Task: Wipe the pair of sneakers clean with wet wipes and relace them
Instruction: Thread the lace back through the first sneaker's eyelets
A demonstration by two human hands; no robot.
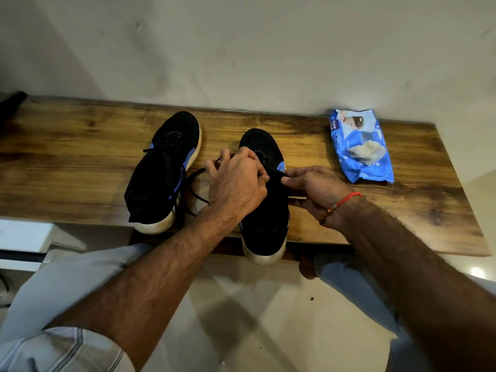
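2 black sneakers sit side by side on the wooden shelf (80,162), toes to the wall, and the job looks to be in its lacing stage, though I can't tell from here whether the wiping is finished — the soles look off-white at the heels. The left shoe (163,170) seems to have its lace in, with loose ends trailing past the heel. The right shoe (264,210) is the one being worked on, its heel hanging just over the shelf's front edge. The left hand (236,183) is curled over the shoe's tongue area, fingers pinching the black lace (196,194), which loops out onto the shelf between the 2 shoes. The right hand (314,191) is close beside it, thumb and fingers nipped on what looks like the other end of the lace or the upper's edge — I can't tell which. The wipes pack (359,146) lies well to the right, untouched, a wipe poking from its opening. Left to do, I'd judge: finish threading this shoe and tie it.
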